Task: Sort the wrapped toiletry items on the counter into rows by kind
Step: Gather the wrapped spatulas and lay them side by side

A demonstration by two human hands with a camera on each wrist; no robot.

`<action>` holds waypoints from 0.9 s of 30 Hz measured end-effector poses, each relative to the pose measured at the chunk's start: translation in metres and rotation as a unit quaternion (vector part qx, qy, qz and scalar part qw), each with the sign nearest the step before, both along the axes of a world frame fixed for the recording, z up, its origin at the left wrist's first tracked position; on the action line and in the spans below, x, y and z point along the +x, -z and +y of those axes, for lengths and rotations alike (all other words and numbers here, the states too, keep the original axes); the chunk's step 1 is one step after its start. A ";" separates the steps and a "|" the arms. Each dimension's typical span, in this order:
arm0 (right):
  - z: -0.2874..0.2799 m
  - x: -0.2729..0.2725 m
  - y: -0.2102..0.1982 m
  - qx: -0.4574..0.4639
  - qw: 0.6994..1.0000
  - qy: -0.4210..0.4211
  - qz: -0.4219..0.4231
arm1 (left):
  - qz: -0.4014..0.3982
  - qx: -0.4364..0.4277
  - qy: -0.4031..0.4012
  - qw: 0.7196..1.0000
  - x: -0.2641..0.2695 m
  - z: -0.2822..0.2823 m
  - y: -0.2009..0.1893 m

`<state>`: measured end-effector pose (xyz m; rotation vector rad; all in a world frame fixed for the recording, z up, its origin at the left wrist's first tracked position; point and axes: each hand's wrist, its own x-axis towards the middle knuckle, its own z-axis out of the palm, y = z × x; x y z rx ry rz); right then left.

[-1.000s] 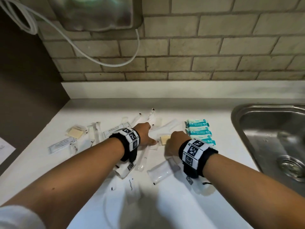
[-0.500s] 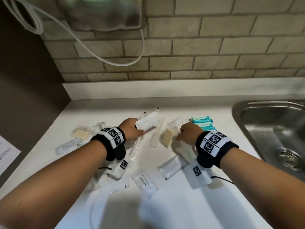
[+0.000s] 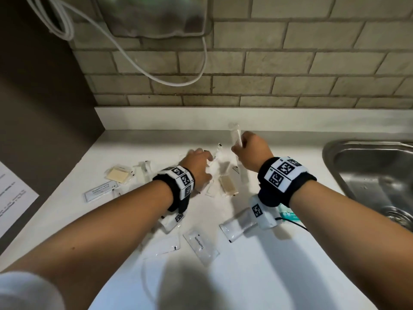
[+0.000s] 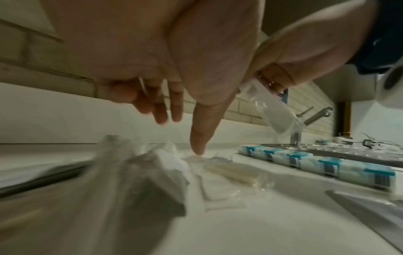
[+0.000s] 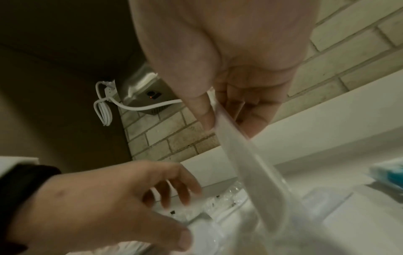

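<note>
My right hand (image 3: 238, 149) pinches a long white comb in a clear wrapper (image 3: 236, 134) and holds it up over the back of the counter; the right wrist view shows thumb and fingers (image 5: 205, 119) on the wrapped comb (image 5: 242, 155). My left hand (image 3: 206, 167) is low over the mixed pile of clear packets (image 3: 218, 163), fingers spread, thumb (image 4: 197, 148) touching a wrapper on the counter. A wrapped soap bar (image 3: 228, 185) lies just right of it. A row of teal tissue packs (image 4: 316, 162) sits by the sink.
More items lie loose on the white counter (image 3: 257, 276): another soap packet (image 3: 117, 175), a shampoo sachet (image 3: 100, 191), a toothpaste sachet (image 3: 200, 245), a clear packet (image 3: 234, 227). A steel sink (image 3: 368, 175) lies right, a brick wall behind, a white cable (image 3: 138, 63) hanging.
The left hand no longer holds the white packet it had lifted and has dropped onto the pile. The right hand has left the soap and now holds the wrapped comb further back.
</note>
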<state>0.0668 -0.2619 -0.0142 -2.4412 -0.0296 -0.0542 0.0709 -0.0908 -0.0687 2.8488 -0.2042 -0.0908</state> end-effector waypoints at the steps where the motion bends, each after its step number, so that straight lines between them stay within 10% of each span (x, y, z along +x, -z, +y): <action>1: 0.000 0.001 -0.002 -0.001 1.000 -0.004 0.002 | 0.022 0.002 0.016 1.000 0.004 -0.010 0.002; 16: -0.004 0.000 0.024 -0.038 0.996 -0.022 0.082 | 0.085 0.023 -0.074 0.993 0.034 -0.062 0.013; 27: -0.007 0.003 0.027 -0.005 0.998 -0.018 0.065 | 0.124 -0.149 -0.131 0.972 0.046 -0.062 0.020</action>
